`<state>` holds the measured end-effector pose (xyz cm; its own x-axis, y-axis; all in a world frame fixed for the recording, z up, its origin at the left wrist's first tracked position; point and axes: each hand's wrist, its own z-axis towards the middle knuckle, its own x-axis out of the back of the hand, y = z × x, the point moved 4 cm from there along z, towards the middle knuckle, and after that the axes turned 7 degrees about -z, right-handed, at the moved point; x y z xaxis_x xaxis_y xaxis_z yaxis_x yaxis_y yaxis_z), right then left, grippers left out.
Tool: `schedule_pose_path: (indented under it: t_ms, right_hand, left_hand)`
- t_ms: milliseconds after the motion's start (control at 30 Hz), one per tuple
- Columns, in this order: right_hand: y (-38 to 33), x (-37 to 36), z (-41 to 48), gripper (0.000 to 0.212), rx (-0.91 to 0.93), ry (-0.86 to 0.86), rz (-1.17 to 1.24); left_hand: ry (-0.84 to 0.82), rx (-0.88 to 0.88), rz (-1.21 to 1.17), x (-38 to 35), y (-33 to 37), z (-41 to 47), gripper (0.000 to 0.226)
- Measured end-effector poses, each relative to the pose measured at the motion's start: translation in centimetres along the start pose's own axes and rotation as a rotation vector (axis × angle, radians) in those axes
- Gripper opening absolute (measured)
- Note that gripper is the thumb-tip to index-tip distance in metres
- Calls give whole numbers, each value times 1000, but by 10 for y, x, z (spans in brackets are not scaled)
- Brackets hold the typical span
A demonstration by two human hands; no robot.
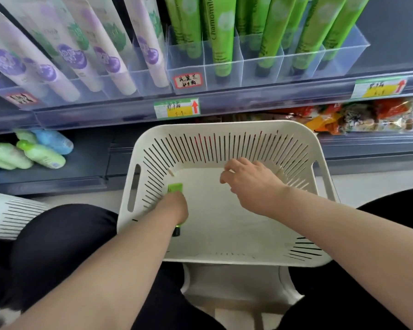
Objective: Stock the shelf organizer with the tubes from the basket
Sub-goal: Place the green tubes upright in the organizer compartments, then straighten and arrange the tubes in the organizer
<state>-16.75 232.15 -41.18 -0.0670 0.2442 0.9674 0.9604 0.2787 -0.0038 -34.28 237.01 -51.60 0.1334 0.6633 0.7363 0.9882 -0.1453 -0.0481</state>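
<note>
Purple tubes [110,55] are leaning in clear bins on the upper shelf at far left, with green and blue bottles [41,156] lying on the shelf below them. Toward the middle, the person's left hand [173,206] is reaching into the white basket [224,126] and gripping a green tube [175,188] against the basket's left wall. The fingers are curling round its middle, so that the flat green end is showing beyond the knuckles and the dark cap is sticking out at the wrist side. The basket is sitting between the person's knees, directly below a price tag [177,108] on the shelf edge. Right of the tube and well apart from it, the right hand [250,184] is hovering over the basket's floor, its fingers loosely bent and spread, touching nothing. Above, the clear organizer [262,67] is holding upright green tubes [221,44] in several of its compartments. Snack packets [367,115] are lying on the lower shelf at far right.
</note>
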Motion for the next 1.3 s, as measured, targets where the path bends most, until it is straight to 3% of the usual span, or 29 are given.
schedule_pose_path:
  t_ms: [267,400,500,600,700,833,1000,1100,1233,1300]
  right_hand:
    - [5,-3,-2,47,-22,-1,45]
    - [10,-5,0,47,-37,-12,60]
    - [16,-6,4,47,-63,-23,73]
    - [22,-4,7,47,-88,-19,96]
    - [21,3,11,43,-88,0,101]
    - [13,19,8,41,-79,45,56]
    - [12,57,-3,41,-110,159,-28]
    - [16,91,-13,39,-145,243,-25]
    - [25,140,-25,37,-197,371,-28]
    - [30,162,-29,40,-210,425,-40]
  left_hand:
    - [170,38,-213,2,-4,26,37]
    - [152,63,-241,-7,-5,34,45]
    - [116,-21,-234,-12,0,36,56]
    - [116,-152,-84,-11,7,33,41]
    - [163,-192,-173,3,11,20,15]
    - [325,-285,-509,43,11,-10,22]
    - [552,-455,-860,119,14,-71,12]
    - [712,-546,-1069,165,9,-106,25]
    - [875,-591,-1093,231,8,-147,36]
    - [969,-581,-1072,262,10,-163,28]
